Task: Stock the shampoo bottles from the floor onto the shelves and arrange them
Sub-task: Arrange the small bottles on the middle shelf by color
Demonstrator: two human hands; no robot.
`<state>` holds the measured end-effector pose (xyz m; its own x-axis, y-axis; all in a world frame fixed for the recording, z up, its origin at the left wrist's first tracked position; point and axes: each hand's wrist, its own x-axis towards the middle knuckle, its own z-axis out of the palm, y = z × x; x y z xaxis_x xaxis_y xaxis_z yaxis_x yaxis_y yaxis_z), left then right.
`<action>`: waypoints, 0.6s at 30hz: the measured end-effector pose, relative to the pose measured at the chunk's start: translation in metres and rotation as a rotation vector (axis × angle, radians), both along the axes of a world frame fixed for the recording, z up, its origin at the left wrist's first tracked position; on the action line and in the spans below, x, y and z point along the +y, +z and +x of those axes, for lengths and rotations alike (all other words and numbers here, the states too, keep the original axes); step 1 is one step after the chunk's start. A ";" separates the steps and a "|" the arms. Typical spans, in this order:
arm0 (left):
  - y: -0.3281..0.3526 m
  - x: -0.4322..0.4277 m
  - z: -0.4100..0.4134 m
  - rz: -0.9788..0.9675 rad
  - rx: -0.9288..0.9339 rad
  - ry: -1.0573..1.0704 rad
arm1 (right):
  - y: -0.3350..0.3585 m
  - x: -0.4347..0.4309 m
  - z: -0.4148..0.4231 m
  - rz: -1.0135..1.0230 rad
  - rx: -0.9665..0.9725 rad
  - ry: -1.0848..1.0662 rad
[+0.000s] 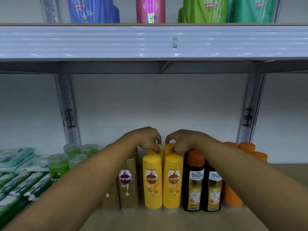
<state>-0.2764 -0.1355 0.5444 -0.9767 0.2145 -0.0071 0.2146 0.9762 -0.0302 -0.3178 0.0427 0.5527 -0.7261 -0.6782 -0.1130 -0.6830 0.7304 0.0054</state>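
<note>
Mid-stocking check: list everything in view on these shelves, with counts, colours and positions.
Yellow Sunsilk bottles: four, yellow, lower shelf centre, two front, two behind.
Brown Sunsilk bottles: at least two, brown, left of the yellow ones.
Safi Shayla bottles: two in front, black with orange caps, right of the yellow ones.
Orange bottles: at least three, orange, lower shelf far right.
Green bottles: at least four, green with clear caps, lower shelf left.
Packets: several, green and white, far left.
Refill pouches: at least four, blue, pink, green, teal left to right, upper shelf.
Left hand: one, pinching the left rear yellow bottle's cap.
Right hand: one, pinching the right rear yellow bottle's cap.
</note>
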 end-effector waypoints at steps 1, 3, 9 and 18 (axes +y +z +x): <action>-0.001 0.001 0.000 0.005 0.005 -0.004 | 0.000 0.002 0.000 -0.003 -0.002 -0.004; -0.002 0.001 0.000 0.015 0.011 -0.006 | -0.001 0.004 0.000 -0.007 -0.005 -0.011; -0.005 -0.002 0.004 0.044 0.020 0.008 | -0.003 0.007 0.000 -0.023 0.001 -0.006; 0.002 -0.009 0.029 0.089 0.061 0.052 | 0.001 0.020 0.018 -0.156 0.070 0.022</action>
